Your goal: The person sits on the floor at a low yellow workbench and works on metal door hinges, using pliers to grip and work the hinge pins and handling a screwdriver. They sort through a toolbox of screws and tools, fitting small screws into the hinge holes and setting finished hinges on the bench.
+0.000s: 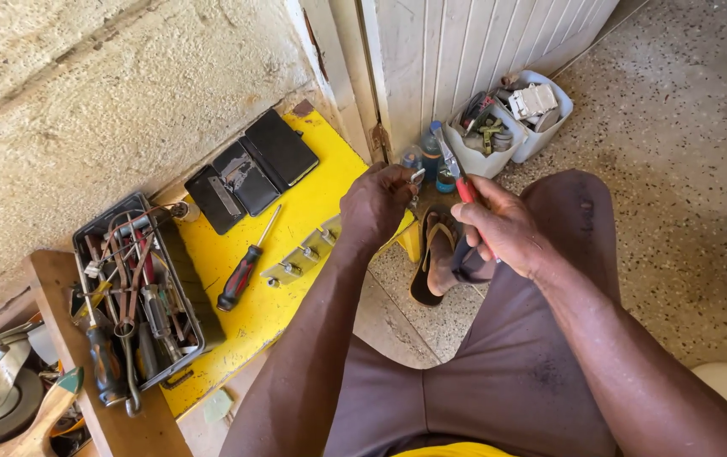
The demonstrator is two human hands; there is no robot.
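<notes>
My left hand (376, 207) pinches a small metal part (416, 176) between its fingertips, above the near end of a yellow bench (296, 245). My right hand (503, 228) grips red-handled pliers (463, 188), whose jaws point up toward that part. Both hands are close together over my lap. On the bench below my left hand lies a metal strip with screws (300, 258). A red-and-black screwdriver (243, 272) lies beside it.
A dark tray full of hand tools (135, 296) sits at the bench's left end. Black flat cases (249, 169) lie by the wall. Two white tubs of parts (507, 118) and small bottles stand by the door. My foot in a sandal (438, 254) rests on the speckled floor.
</notes>
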